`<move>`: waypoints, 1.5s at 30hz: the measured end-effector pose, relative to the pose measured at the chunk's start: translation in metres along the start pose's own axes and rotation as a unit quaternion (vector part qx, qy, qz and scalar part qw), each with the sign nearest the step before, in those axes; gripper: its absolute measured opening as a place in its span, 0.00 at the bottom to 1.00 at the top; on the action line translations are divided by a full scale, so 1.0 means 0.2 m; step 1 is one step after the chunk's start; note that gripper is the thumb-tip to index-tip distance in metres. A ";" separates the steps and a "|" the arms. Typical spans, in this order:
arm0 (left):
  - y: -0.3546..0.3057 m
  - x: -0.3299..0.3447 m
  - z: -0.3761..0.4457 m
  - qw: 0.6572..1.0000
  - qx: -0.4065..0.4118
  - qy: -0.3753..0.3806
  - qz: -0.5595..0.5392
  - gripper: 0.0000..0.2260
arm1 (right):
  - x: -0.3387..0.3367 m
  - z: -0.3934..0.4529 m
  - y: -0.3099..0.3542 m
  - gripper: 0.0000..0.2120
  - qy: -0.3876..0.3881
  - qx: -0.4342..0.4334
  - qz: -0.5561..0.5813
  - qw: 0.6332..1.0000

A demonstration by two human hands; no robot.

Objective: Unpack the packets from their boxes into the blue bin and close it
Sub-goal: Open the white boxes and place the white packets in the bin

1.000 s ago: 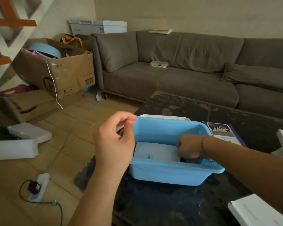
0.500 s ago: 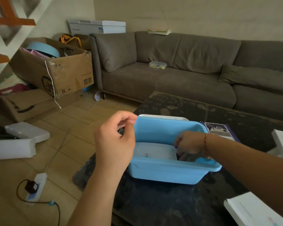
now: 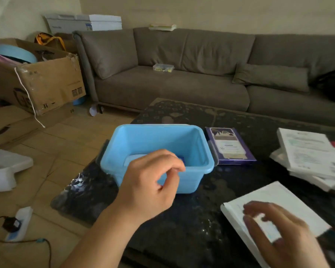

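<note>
Head view: nearest, at about five o'clock, the right hand (image 3: 275, 227) is hovering over a flat white box (image 3: 275, 207) lying on the dark worktop (image 3: 182, 229). A second ago this hand was down inside the blue bin (image 3: 155, 151); it is now out and across to the box, fingers spread and motion-blurred, touching the top or just above it, I cannot tell which, and not yet clamped on anything. I read that as one packet delivered and the next box being fetched.

At about six o'clock the left hand (image 3: 149, 182) is hanging in front of the bin's near wall, fingers curled loosely together with thumb meeting fingertips, apparently holding nothing. It is sitting much as it did before, though the camera has swung right.

Behind it the bin is standing open, a pale packet (image 3: 135, 158) lying on its floor, partly hidden by the left hand. A white lid edge was showing behind the bin earlier; I cannot see it now, so closing is still ahead.

Just beside the bin at two o'clock a purple box (image 3: 228, 145) is lying flat; its print is too small to read. At three o'clock a stack of white boxes (image 3: 307, 155) is carrying blurred, unreadable text.

Farthest, a grey sofa (image 3: 182, 74) is running along the wall.
</note>
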State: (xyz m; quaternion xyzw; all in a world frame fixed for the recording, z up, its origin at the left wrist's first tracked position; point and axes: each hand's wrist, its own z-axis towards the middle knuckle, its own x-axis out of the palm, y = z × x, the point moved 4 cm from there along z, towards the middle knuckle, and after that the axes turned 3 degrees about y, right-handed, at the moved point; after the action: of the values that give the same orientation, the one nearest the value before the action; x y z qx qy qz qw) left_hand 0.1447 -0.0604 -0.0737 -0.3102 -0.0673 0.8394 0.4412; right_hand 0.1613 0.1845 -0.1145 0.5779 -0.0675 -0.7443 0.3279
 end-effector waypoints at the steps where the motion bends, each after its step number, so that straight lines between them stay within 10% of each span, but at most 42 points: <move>1: -0.03 0.05 -0.02 0.999 0.013 0.041 -0.010 0.10 | 0.03 -0.02 -0.01 0.21 0.062 -0.005 -0.067 0.996; 5: -0.14 0.29 -0.14 0.959 0.026 0.283 0.014 0.07 | 0.14 -0.11 -0.12 0.45 0.249 0.069 -0.216 0.942; 11: -0.15 0.50 -0.27 0.873 0.028 0.481 0.081 0.12 | 0.14 -0.20 -0.19 0.19 0.069 0.018 -0.188 0.980; 19: -0.30 0.65 -0.26 0.877 -0.003 0.480 0.025 0.24 | -0.07 -0.15 -0.28 0.05 -0.123 0.157 0.093 0.976; 45: -0.31 0.76 -0.32 0.951 0.147 0.272 -0.006 0.07 | -0.08 -0.19 -0.31 0.20 -0.114 0.195 0.134 0.965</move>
State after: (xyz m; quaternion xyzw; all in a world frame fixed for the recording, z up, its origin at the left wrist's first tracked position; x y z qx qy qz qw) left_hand 0.1618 0.0858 -0.1704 -0.4582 0.1774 0.7209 0.4888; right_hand 0.1724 0.2529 -0.1435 0.5277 -0.3253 -0.7269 0.2955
